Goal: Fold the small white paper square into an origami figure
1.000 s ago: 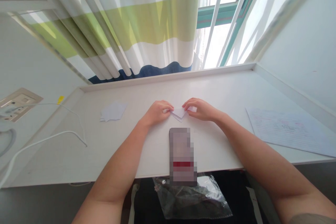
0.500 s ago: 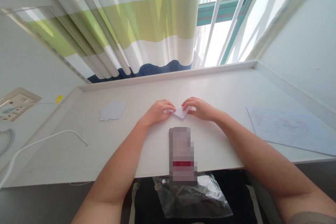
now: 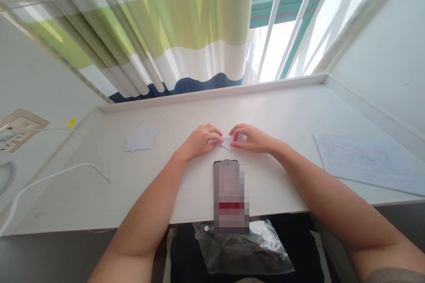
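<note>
A small piece of white paper (image 3: 227,142) lies on the white desk between my hands, its lower edge pointing toward me. My left hand (image 3: 204,140) pinches the paper's left end with bent fingers. On the right end, my right hand (image 3: 249,137) has its thumb and fingers closed on the paper, partly covering it. Just below the paper lies a phone (image 3: 229,196) with a pixelated screen. To the left rests a small stack of white paper pieces (image 3: 142,139).
A lined sheet with writing (image 3: 361,159) lies on the right of the desk (image 3: 282,106). White cables (image 3: 63,176) cross the left side near a wall socket (image 3: 23,129). A clear plastic bag (image 3: 245,250) is below the front edge.
My right thumb and fingers have shifted inward over the paper, covering more of it. The paper's lower point shows less. My left hand is nearly unmoved.
</note>
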